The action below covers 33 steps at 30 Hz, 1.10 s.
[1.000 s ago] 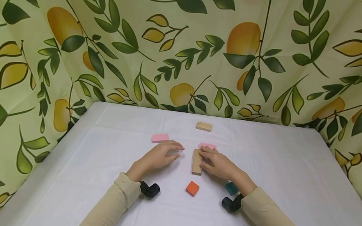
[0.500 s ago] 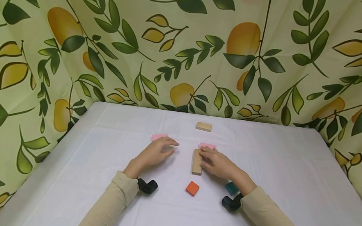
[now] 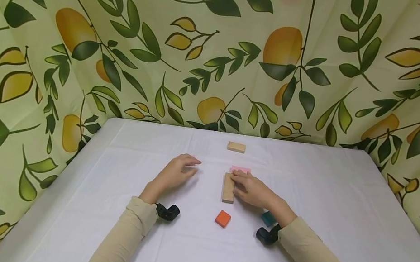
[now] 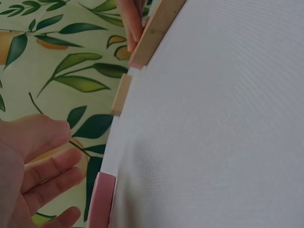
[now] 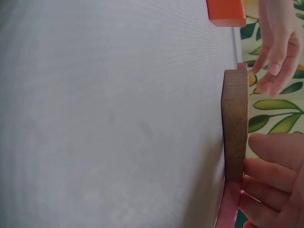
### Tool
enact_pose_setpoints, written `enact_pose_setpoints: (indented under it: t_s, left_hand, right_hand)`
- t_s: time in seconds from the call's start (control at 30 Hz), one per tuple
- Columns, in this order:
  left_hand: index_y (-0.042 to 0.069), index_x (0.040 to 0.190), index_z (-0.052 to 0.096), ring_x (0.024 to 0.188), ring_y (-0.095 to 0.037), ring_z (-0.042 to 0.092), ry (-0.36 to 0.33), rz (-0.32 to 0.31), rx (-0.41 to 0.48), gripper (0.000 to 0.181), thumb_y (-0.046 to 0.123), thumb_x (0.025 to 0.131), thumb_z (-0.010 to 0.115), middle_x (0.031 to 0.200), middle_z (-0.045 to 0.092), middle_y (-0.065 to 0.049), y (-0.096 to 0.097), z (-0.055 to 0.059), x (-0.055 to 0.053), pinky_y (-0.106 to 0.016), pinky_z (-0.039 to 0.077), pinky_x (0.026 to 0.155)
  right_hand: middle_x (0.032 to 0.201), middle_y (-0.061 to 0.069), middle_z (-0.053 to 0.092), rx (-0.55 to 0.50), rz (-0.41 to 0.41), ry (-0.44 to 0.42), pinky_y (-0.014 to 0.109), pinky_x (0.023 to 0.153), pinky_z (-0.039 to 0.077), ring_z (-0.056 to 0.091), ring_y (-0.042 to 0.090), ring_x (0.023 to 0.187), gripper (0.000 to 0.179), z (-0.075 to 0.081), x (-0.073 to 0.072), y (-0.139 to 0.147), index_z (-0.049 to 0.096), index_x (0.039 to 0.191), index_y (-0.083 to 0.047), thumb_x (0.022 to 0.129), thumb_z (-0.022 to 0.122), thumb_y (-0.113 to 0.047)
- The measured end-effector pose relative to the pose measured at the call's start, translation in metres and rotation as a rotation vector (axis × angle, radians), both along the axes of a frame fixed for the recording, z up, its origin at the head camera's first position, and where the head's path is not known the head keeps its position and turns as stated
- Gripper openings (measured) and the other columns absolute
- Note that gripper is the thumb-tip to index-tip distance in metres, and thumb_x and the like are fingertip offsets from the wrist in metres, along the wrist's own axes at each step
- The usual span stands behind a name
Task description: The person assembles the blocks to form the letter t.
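Observation:
My left hand (image 3: 175,172) hovers over the left part of the white table, its fingers relaxed and nothing held. Below it lies a pink block (image 4: 100,202), almost wholly covered by the hand in the head view. My right hand (image 3: 257,192) rests with its fingertips against the right side and far end of a long wooden block (image 3: 228,189), which lies flat and points away from me. A second pink block (image 3: 241,169) lies just beyond the wooden one's far end, near my right fingertips; in the right wrist view they seem to touch it.
An orange-red block (image 3: 222,218) lies nearer me than the wooden block. A teal block (image 3: 268,218) is partly covered by my right wrist. Farther back sits another wooden block (image 3: 236,147), lying crosswise. A leaf-patterned curtain (image 3: 221,59) hangs behind the table.
My left hand has moved left and slightly away from me, so it now covers the left pink block in the head view. The right hand and the other blocks have stayed put.

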<state>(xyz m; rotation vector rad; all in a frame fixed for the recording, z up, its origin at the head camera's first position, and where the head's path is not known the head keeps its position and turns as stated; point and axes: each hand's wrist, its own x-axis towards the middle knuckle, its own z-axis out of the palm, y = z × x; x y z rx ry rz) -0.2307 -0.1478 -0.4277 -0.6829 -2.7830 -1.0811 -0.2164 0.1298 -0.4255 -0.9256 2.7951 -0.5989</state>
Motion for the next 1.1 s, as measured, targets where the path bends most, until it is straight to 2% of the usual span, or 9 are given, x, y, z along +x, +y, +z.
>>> enact_pose_setpoints:
  t_s: [0.13,0.33,0.53,0.67,0.83,1.1]
  left_hand:
    - [0.000,0.116,0.067,0.119,-0.031,0.061,-0.009,0.015,0.051,0.029,0.010,0.089,0.065,0.120,0.065,-0.016,-0.004,0.000,-0.001,-0.043,0.048,0.105]
    - [-0.001,0.115,0.067,0.116,-0.030,0.063,-0.016,0.051,0.089,0.030,0.010,0.087,0.069,0.117,0.065,-0.015,-0.009,-0.001,-0.003,-0.043,0.047,0.105]
    - [0.002,0.114,0.069,0.109,-0.028,0.061,0.029,0.104,0.040,0.030,0.011,0.085,0.071,0.110,0.067,-0.013,-0.014,-0.004,-0.006,-0.044,0.048,0.099]
    - [0.002,0.116,0.068,0.104,-0.028,0.059,0.019,0.138,0.004,0.033,0.013,0.085,0.071,0.106,0.065,-0.014,-0.016,-0.002,-0.006,-0.044,0.049,0.094]
    - [0.001,0.116,0.068,0.097,-0.027,0.058,0.011,0.149,-0.007,0.033,0.014,0.086,0.071,0.101,0.064,-0.015,-0.019,-0.002,-0.007,-0.042,0.049,0.088]
    - [0.000,0.115,0.068,0.094,-0.028,0.058,0.016,0.175,-0.003,0.033,0.014,0.085,0.071,0.098,0.063,-0.016,-0.025,-0.004,-0.010,-0.038,0.048,0.085]
  right_hand:
    - [0.145,0.025,0.047,-0.002,-0.004,0.004,0.056,0.113,0.036,0.043,0.041,0.137,0.046,0.000,0.001,0.001,0.052,0.134,0.005,0.094,0.059,-0.017]
    - [0.145,0.025,0.047,-0.003,-0.009,0.006,0.055,0.114,0.035,0.043,0.040,0.138,0.046,-0.002,0.000,0.001,0.052,0.135,0.005,0.094,0.059,-0.016]
    - [0.145,0.024,0.047,0.004,0.003,0.019,0.055,0.114,0.036,0.043,0.040,0.138,0.046,-0.004,-0.001,0.001,0.051,0.135,0.005,0.094,0.059,-0.016]
    - [0.146,0.024,0.047,0.008,0.001,0.013,0.054,0.114,0.035,0.043,0.040,0.138,0.047,-0.003,-0.002,0.000,0.051,0.135,0.005,0.094,0.059,-0.017]
    - [0.146,0.024,0.047,0.003,-0.003,0.002,0.054,0.114,0.035,0.042,0.040,0.139,0.047,-0.003,-0.002,0.001,0.051,0.135,0.005,0.094,0.059,-0.017]
    - [0.147,0.024,0.046,0.010,-0.013,-0.011,0.054,0.114,0.036,0.042,0.039,0.139,0.048,-0.001,0.000,0.000,0.050,0.136,0.004,0.094,0.059,-0.017]
